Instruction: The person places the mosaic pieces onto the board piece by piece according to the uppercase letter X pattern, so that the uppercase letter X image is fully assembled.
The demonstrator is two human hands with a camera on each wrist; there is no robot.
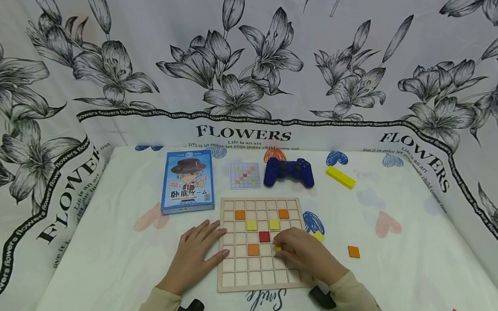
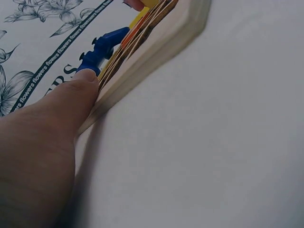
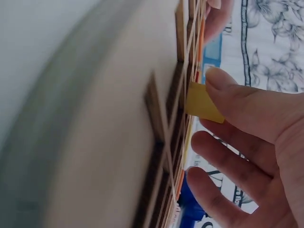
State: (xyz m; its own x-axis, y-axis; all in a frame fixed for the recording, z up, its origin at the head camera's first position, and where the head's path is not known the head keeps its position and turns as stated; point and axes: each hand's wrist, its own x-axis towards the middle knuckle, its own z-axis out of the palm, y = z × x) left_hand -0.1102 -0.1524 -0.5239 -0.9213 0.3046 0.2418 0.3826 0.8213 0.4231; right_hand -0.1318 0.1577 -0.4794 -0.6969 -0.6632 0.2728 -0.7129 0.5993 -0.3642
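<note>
A wooden grid board [image 1: 241, 278] lies on the white cloth, with a red tile [image 1: 264, 236], orange tiles [image 1: 239, 215] and yellow tiles [image 1: 251, 225] set in some of its cells. Between thumb and forefinger, my right hand [image 1: 309, 252] pinches a yellow square tile [image 3: 203, 102], held on edge at a cell just right of the lower orange tile [image 1: 253, 249]. My left hand [image 1: 199, 253] rests at the board's left edge, fingers spread and fairly straight. In the left wrist view its thumb [image 2: 85, 85] touches the board's rim.
Behind the board stand a blue game box [image 1: 186, 181], a small pattern card [image 1: 244, 175], a dark blue game controller [image 1: 287, 172] and a yellow bar [image 1: 340, 177]. Right of the board lie a loose orange tile [image 1: 354, 251] and a yellow piece [image 1: 318, 237], partly hidden by my right hand.
</note>
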